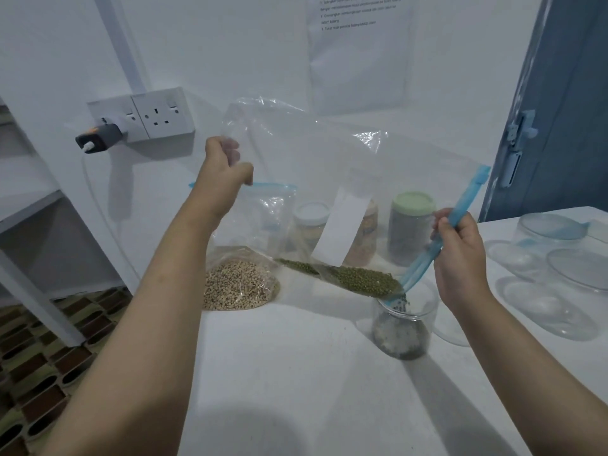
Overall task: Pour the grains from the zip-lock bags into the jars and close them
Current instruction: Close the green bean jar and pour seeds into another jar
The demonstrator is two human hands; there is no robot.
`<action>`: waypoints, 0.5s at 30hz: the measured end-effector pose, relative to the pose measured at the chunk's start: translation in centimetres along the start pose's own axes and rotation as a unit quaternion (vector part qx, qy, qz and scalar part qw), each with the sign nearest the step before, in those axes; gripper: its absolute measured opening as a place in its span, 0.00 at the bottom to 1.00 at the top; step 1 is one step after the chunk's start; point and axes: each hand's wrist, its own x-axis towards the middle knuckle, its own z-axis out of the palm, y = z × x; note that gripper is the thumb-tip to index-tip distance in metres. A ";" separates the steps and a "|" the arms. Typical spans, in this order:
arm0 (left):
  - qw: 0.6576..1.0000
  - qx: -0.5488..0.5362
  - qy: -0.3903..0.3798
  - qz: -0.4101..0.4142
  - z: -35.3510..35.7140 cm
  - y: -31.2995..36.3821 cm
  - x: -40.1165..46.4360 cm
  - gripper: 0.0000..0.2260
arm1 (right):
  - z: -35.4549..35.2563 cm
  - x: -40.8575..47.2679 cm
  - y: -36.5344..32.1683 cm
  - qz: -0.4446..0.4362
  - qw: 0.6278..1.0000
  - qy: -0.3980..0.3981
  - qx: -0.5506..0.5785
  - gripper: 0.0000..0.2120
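Forearms reaching in from the near edge. Right hand (460,255) pinching the blue zip strip (437,251) just above the jar (403,327), steering the bag mouth into the opening. Left hand (227,166) clamped on the bag (312,166) far corner, lifted high so the green grains (358,279) slide down the fold to the mouth. Some grains already in the jar, most in the bag; pour looks partway. Jar near the worktop's middle, no lid on. Second bag (237,281) of pale grains lying left of it, waiting. Lidded jars (411,225) along the back edge. Clear lids (559,258) stacked at the right edge, likely for closing.
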 end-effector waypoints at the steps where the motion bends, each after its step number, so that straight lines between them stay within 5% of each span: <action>1: 1.000 0.019 -0.007 0.013 -0.2 -0.4 0.0 0.18 | 0.0 0.0 0.0 0.001 1.000 0.002 0.002 0.15; 4: 0.996 0.050 0.007 0.068 -0.5 -1.3 0.3 0.20 | -0.2 0.1 -0.1 0.000 1.000 0.008 0.006 0.14; 8: 0.989 0.084 0.037 0.113 -0.1 -1.8 0.5 0.11 | -0.5 0.3 0.0 -0.002 1.000 0.011 0.001 0.14; 15: 0.988 0.079 -0.008 0.135 0.5 -1.3 0.1 0.10 | -1.1 0.8 -0.2 -0.012 1.000 -0.001 0.000 0.13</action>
